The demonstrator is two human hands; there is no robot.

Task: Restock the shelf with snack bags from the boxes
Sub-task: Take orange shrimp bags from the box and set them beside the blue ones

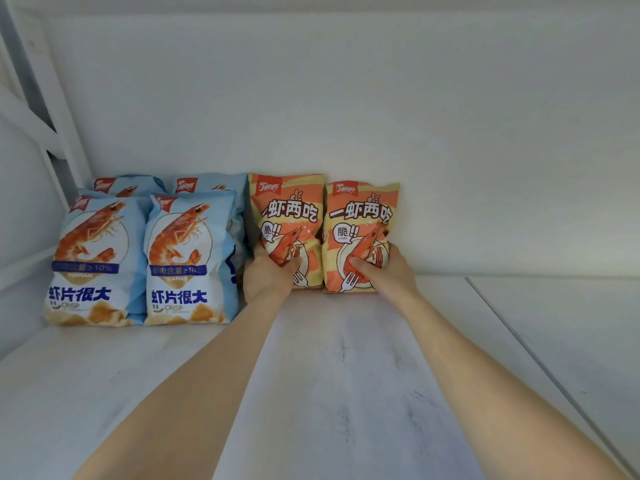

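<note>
Gripping left orange bag [289, 216] in left hand [267, 273], right orange bag [360, 216] in right hand [386, 268]; standing both upright beside blue bags [187, 258], probably extending row along shelf [346, 375].

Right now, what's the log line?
left grip: holds left orange bag | right grip: holds right orange bag | bags standing on shelf

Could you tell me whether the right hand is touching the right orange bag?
Touching. Head view shows the right hand gripping the right orange bag, thumb on its front.
</note>
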